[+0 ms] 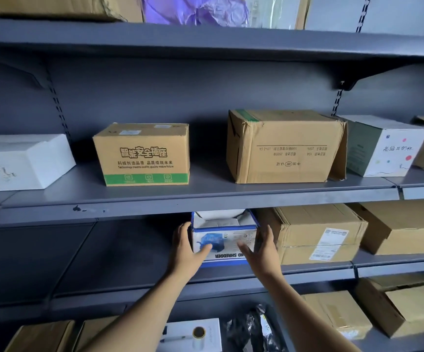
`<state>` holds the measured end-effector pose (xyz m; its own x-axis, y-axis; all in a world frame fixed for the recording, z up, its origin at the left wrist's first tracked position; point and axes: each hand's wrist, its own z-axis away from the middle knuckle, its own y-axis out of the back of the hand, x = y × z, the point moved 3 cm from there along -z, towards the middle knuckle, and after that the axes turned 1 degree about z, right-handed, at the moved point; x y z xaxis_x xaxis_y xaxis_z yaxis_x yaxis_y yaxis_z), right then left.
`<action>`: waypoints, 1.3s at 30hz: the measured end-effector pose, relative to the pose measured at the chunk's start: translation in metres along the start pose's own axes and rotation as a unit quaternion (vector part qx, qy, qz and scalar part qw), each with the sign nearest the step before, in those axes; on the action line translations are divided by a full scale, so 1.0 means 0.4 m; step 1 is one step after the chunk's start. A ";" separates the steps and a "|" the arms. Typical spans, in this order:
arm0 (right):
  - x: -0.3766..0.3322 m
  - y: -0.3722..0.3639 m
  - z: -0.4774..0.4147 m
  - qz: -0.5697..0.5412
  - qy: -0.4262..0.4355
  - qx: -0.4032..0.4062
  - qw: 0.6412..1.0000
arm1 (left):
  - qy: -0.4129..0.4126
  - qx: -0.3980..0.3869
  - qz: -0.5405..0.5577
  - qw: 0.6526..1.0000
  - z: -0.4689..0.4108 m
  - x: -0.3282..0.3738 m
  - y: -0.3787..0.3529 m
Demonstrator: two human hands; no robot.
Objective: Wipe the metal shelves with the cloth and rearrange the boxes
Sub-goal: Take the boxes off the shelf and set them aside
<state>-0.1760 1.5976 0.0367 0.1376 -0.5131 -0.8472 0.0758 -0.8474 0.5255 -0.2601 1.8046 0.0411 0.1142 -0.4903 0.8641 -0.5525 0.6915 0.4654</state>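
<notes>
As no cloth is seen in either hand, the step is judged to be rearranging, not wiping. The small blue-and-white printed cardboard box (225,240) is found on the lower grey metal shelf (129,250), just beside a brown taped carton (320,237). Its left front corner is gripped by the left hand (188,247); the right hand (261,247) is held open at its right side, contact undetermined. A firm two-sided hold is called for next. The printed face is turned outward, lettering inverted; the long axis apparently lies along the shelf edge.
</notes>
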 end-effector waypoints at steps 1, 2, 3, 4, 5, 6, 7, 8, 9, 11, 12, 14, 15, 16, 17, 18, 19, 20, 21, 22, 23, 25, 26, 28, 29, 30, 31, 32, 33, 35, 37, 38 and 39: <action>-0.008 0.007 0.033 -0.001 -0.012 -0.003 1.000 | 0.018 -0.006 0.002 1.000 0.025 0.007 0.016; -0.024 0.015 0.072 0.000 -0.021 -0.012 1.000 | 0.036 -0.015 0.007 0.999 0.053 0.021 0.036; -0.038 0.019 0.113 0.003 -0.027 -0.020 0.999 | 0.048 -0.022 0.011 0.999 0.083 0.037 0.058; -0.056 0.022 0.155 0.006 -0.023 -0.024 0.999 | 0.054 -0.028 0.010 0.998 0.112 0.057 0.083; -0.081 0.027 0.195 0.003 -0.016 -0.027 1.000 | 0.053 -0.030 0.008 0.998 0.139 0.082 0.115; -0.112 0.035 0.232 -0.004 -0.009 -0.030 0.999 | 0.053 -0.029 0.005 0.998 0.165 0.112 0.151; -0.147 0.043 0.267 -0.011 -0.003 -0.035 0.999 | 0.052 -0.027 0.005 0.998 0.190 0.142 0.189; -0.187 0.052 0.298 -0.018 0.002 -0.041 0.999 | 0.050 -0.025 0.006 0.998 0.212 0.171 0.226; -0.231 0.063 0.326 -0.023 0.007 -0.044 0.999 | 0.045 -0.022 0.008 0.999 0.234 0.200 0.268; -0.323 0.082 0.377 -0.038 0.028 -0.043 0.998 | 0.031 -0.011 0.015 0.999 0.272 0.248 0.346; -0.369 0.090 0.403 -0.047 0.039 -0.043 0.997 | 0.026 -0.004 0.019 0.999 0.290 0.266 0.384; -0.441 0.094 0.459 -0.061 0.061 -0.048 0.995 | 0.021 0.011 0.026 0.999 0.328 0.293 0.454; -0.471 0.096 0.486 -0.066 0.071 -0.051 0.994 | 0.023 0.018 0.030 0.999 0.347 0.304 0.486; -0.493 0.095 0.511 -0.067 0.075 -0.054 0.993 | 0.025 0.025 0.034 0.999 0.364 0.311 0.513; -0.514 0.097 0.536 -0.070 0.083 -0.053 0.993 | 0.025 0.031 0.040 0.998 0.383 0.321 0.539; -0.531 0.099 0.553 -0.075 0.087 -0.052 0.992 | 0.022 0.039 0.045 0.998 0.393 0.328 0.555; -0.558 0.105 0.576 -0.082 0.095 -0.051 0.991 | 0.016 0.050 0.057 0.997 0.410 0.343 0.584; -0.587 0.112 0.594 -0.089 0.102 -0.052 0.989 | 0.006 0.059 0.070 0.996 0.418 0.360 0.608; -0.616 0.119 0.606 -0.096 0.114 -0.052 0.987 | -0.006 0.064 0.082 0.994 0.422 0.382 0.634; -0.651 0.130 0.617 -0.105 0.125 -0.049 0.985 | -0.019 0.070 0.091 0.993 0.421 0.406 0.660; -0.691 0.144 0.625 -0.117 0.140 -0.044 0.982 | -0.032 0.075 0.100 0.992 0.415 0.434 0.687; -0.773 0.178 0.634 -0.143 0.175 -0.033 0.974 | -0.065 0.084 0.115 0.988 0.402 0.500 0.741; -0.818 0.197 0.635 -0.155 0.193 -0.028 0.969 | -0.088 0.091 0.121 0.984 0.392 0.541 0.771; -0.893 0.234 0.629 -0.190 0.218 -0.022 0.957 | -0.129 0.110 0.139 0.976 0.369 0.614 0.818; -0.929 0.252 0.622 -0.205 0.230 -0.017 0.951 | -0.147 0.120 0.149 0.971 0.356 0.648 0.839; -0.966 0.271 0.612 -0.213 0.241 -0.008 0.947 | -0.163 0.128 0.155 0.966 0.340 0.683 0.860; -1.004 0.290 0.600 -0.218 0.254 0.001 0.942 | -0.177 0.134 0.158 0.962 0.324 0.715 0.882; -1.041 0.307 0.589 -0.219 0.265 0.010 0.939 | -0.189 0.140 0.158 0.959 0.306 0.741 0.902; -1.078 0.325 0.577 -0.219 0.278 0.019 0.935 | -0.200 0.146 0.155 0.956 0.287 0.765 0.923; -1.145 0.354 0.549 -0.221 0.304 0.036 0.926 | -0.219 0.160 0.141 0.952 0.244 0.802 0.964; -1.201 0.370 0.509 -0.229 0.327 0.047 0.916 | -0.237 0.181 0.129 0.946 0.194 0.829 0.999; -1.225 0.375 0.488 -0.234 0.332 0.050 0.913 | -0.244 0.191 0.128 0.942 0.169 0.837 1.013; -1.248 0.377 0.464 -0.240 0.334 0.055 0.910 | -0.249 0.203 0.129 0.938 0.144 0.844 1.026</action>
<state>-0.4165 1.7007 0.5246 0.6872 0.0861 -0.7214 0.1918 -0.9792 0.0659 -0.4957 1.8923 0.5128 -0.4112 -0.5915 0.6935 -0.7887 0.6124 0.0547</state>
